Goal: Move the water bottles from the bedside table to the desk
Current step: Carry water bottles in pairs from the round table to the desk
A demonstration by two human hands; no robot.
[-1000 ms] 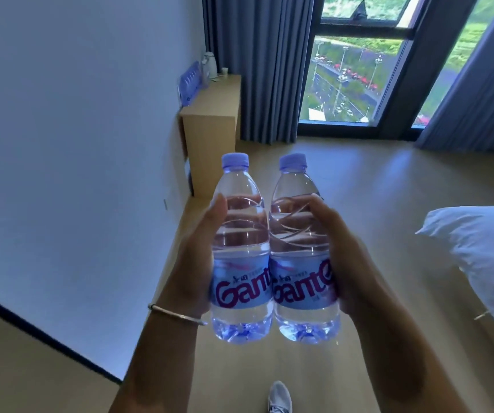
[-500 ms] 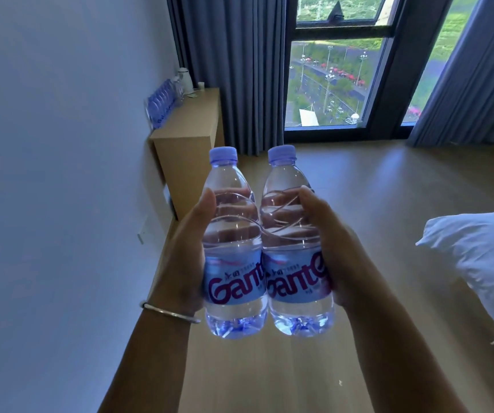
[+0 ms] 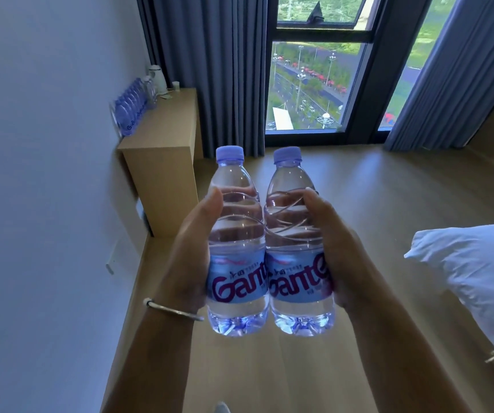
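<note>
Two clear water bottles with lilac caps and blue labels are held upright side by side in front of me. My left hand (image 3: 190, 248) grips the left bottle (image 3: 235, 234), and my right hand (image 3: 336, 251) grips the right bottle (image 3: 295, 234); the two bottles touch. Ahead on the left, a light wooden desk (image 3: 168, 135) stands against the wall, with a row of several more bottles (image 3: 131, 110) along its wall side.
A white kettle (image 3: 156, 80) and a small cup stand at the desk's far end. Dark curtains (image 3: 210, 70) and a large window (image 3: 314, 84) close the far wall. White bedding (image 3: 475, 281) juts in at the right. Wooden floor lies between.
The desk and window have grown nearer and shifted right in view as I walk forward. Both hands keep the same hold on the bottles.
</note>
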